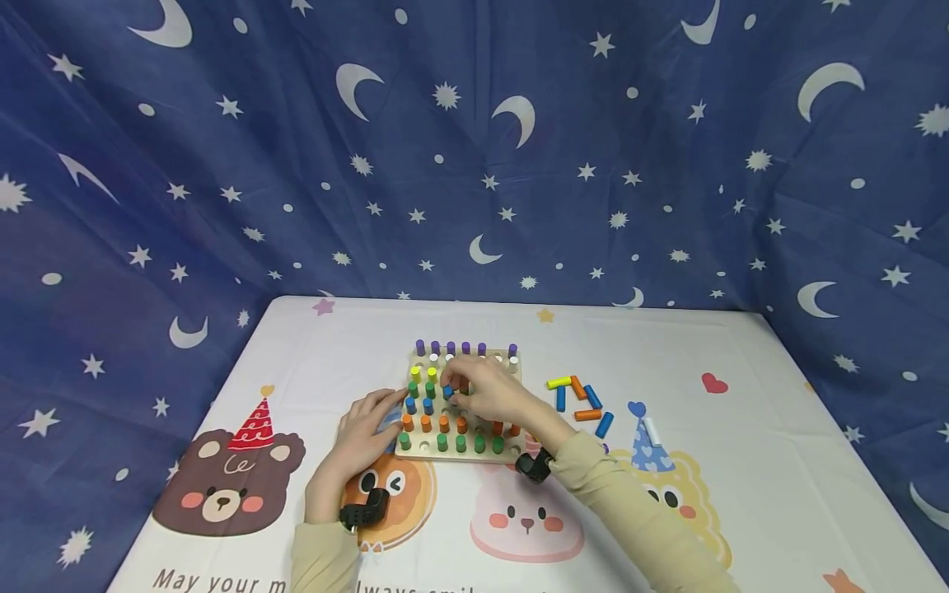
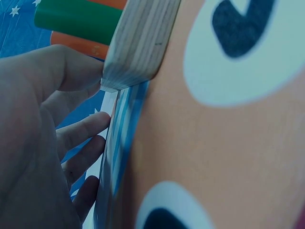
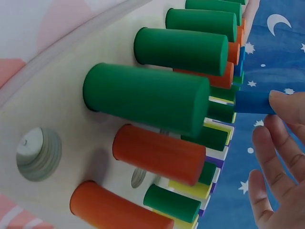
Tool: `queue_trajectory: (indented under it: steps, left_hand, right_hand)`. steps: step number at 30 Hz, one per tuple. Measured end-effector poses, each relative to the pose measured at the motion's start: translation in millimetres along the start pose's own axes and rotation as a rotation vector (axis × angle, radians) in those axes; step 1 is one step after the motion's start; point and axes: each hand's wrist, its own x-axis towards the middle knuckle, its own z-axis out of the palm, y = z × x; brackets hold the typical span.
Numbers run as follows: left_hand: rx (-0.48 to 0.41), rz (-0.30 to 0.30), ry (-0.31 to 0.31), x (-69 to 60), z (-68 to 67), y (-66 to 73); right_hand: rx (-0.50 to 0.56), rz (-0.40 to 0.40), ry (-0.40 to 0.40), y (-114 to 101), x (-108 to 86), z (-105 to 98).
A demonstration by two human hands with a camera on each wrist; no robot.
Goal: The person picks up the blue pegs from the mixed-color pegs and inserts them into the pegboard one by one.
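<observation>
A wooden pegboard (image 1: pixel 452 458) lies in the middle of the table, with rows of purple, white, yellow, green, blue and orange pegs standing in it. My right hand (image 1: pixel 491 393) is over the board and pinches a blue peg (image 3: pixel 252 102) between thumb and fingertips. In the right wrist view that peg looks raised above the standing green pegs (image 3: pixel 147 98). My left hand (image 1: pixel 365 430) rests beside the board's left edge. Its thumb touches the board's side (image 2: pixel 136 52) in the left wrist view, the other fingers loosely extended. The right hand hides part of the middle rows.
To the right of the board lie several loose pegs, among them a yellow peg (image 1: pixel 559 383), an orange peg (image 1: pixel 588 415) and a blue peg (image 1: pixel 604 424). A white peg (image 1: pixel 652 431) lies farther right. Behind the table hangs a blue curtain (image 1: pixel 474 165).
</observation>
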Motion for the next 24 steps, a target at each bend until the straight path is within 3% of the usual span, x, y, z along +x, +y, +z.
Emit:
queue_trajectory:
  steps: [24]
  left_hand:
    - [0.004, 0.005, 0.006, 0.9, 1.3, -3.0]
  right_hand:
    - [-0.102, -0.023, -0.048, 3.0, 7.2, 13.2]
